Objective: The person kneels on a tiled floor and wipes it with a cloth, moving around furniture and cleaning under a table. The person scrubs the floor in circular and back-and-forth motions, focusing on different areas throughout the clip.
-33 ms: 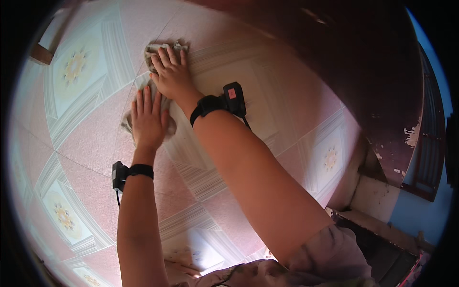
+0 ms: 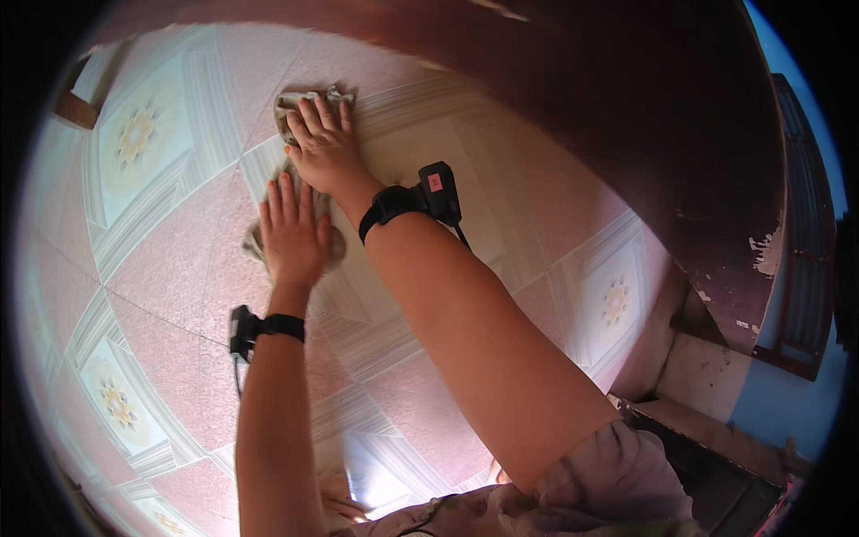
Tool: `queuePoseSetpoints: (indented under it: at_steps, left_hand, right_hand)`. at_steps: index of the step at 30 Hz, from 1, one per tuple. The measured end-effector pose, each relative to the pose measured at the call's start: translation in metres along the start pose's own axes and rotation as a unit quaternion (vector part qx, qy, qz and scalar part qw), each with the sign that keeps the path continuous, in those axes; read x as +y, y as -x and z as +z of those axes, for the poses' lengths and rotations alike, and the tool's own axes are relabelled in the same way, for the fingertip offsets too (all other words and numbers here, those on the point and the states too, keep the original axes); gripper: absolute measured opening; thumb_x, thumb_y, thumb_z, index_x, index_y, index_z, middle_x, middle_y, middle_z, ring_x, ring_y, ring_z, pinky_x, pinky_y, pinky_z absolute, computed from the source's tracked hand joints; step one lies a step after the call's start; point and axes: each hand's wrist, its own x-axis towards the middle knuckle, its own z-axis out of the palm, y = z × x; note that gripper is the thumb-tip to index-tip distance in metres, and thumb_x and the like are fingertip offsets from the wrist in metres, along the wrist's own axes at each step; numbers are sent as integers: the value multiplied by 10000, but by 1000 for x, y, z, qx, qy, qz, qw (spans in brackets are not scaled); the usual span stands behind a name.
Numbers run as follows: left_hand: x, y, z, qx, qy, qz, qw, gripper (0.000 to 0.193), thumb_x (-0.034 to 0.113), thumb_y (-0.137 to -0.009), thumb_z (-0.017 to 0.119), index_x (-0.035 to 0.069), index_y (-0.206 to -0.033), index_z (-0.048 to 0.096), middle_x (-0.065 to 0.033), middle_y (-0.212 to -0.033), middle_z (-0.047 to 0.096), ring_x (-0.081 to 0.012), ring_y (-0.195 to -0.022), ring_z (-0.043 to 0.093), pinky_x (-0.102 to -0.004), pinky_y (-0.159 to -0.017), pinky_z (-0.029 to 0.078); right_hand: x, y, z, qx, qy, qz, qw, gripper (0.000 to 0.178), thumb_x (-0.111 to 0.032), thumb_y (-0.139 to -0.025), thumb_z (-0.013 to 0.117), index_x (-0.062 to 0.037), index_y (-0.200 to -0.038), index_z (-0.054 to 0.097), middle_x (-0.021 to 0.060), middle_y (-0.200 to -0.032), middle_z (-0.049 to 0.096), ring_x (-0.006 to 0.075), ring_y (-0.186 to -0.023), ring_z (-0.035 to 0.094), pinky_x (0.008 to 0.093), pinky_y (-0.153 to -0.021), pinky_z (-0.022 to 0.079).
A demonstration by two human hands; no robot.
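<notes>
A crumpled greyish-beige rag (image 2: 285, 106) lies on the tiled floor (image 2: 179, 259). My right hand (image 2: 327, 154) presses flat on its far part, fingers spread and pointing away from me. Nearer and a little to the left, my left hand (image 2: 293, 240) rests flat, fingers stretched out, on more greyish cloth (image 2: 337, 249). Cloth also shows between the hands; I cannot tell whether it is all one piece. Both palms hide most of what lies beneath them. Each wrist wears a black strap with a small black device.
A large dark brown wooden piece of furniture (image 2: 626, 98) with chipped paint overhangs the far and right side. At the far left stands a wooden leg (image 2: 75, 110). A dark box-like object (image 2: 716, 465) sits at lower right, near a blue wall (image 2: 787, 407).
My left hand has shifted right and slightly toward me, with the cloth under it. My right hand and its part of the rag have come slightly nearer.
</notes>
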Motion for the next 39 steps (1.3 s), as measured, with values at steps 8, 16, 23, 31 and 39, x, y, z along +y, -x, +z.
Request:
queuePoseSetpoints:
  at_steps: [8, 16, 23, 31, 39]
  left_hand:
    - [163, 21, -14, 61, 148, 84, 984, 665, 435, -1038, 445, 110, -1609, 347, -165, -1700, 229, -369, -1581, 150, -521, -1275, 92]
    - [368, 63, -68, -94, 165, 253, 949, 496, 369, -1039, 433, 65, -1396, 596, -190, -1463, 557, -343, -1436, 427, -530, -1235, 202]
    - [541, 159, -71, -49, 373, 317, 871, 408, 282, -944, 583, 41, -1263, 665, -195, -1286, 657, -370, -1255, 559, -503, -1101, 375]
    - [655, 146, -53, -37, 210, 416, 884, 670, 410, -1003, 526, 102, -1580, 381, -179, -1639, 331, -372, -1547, 236, -555, -1264, 141]
    - [646, 204, -48, -21, 249, 489, 836, 652, 383, -971, 571, 106, -1549, 450, -142, -1683, 269, -339, -1582, 145, -531, -1280, 90]
  right_hand:
    - [100, 76, -126, -205, -109, 198, 952, 580, -400, -1031, 510, -127, -1540, 461, 110, -1607, 430, 351, -1497, 328, 553, -1243, 155]
    - [245, 229, -282, -207, -63, 351, 911, 571, -388, -1022, 522, -110, -1518, 475, 127, -1587, 444, 363, -1468, 356, 536, -1235, 193]
    - [338, 387, -386, -183, -46, 455, 870, 563, -378, -1015, 534, -95, -1499, 488, 142, -1570, 456, 373, -1443, 379, 521, -1228, 227]
    - [419, 470, -458, -156, 1, 446, 881, 555, -367, -1006, 546, -78, -1477, 502, 159, -1550, 470, 385, -1415, 407, 503, -1220, 264]
    - [375, 553, -449, -127, 243, 482, 832, 696, -420, -1045, 470, -75, -1618, 279, 146, -1698, 227, 352, -1579, 151, 569, -1266, 78]
